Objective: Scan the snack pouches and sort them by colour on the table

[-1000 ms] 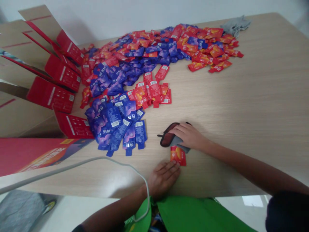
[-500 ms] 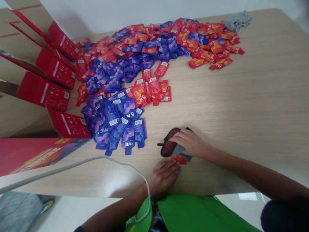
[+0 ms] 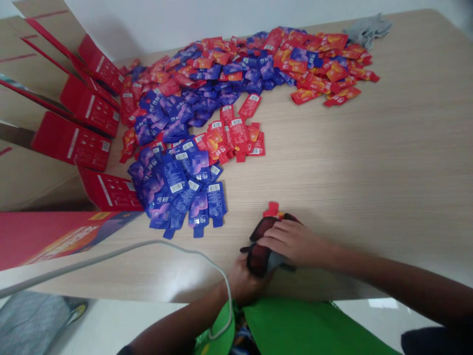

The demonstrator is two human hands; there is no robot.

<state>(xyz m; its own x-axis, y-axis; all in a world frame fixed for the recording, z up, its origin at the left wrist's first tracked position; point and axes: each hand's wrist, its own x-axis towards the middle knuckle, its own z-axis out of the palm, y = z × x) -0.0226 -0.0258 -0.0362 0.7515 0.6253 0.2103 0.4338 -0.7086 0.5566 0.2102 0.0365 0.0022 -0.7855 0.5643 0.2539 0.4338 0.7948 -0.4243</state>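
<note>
Toward 5 o'clock, the right hand (image 3: 290, 241) grips a black-rimmed dark-red piece (image 3: 258, 260) whose exact kind is unclear; the piece hides the fingers of the left hand (image 3: 244, 283). Only the 12-o'clock end of a red sachet (image 3: 272, 209) shows past it. Overlap buries much of the sachet pile (image 3: 229, 74) at 12 o'clock, and fine print on the blue pouches (image 3: 175, 177) at 9 o'clock is too small to read. The picture's border crops the cartons (image 3: 72, 140) at 10 o'clock, the grey cable (image 3: 155, 241) at 8 and the green apron (image 3: 295, 325) at 6.
</note>
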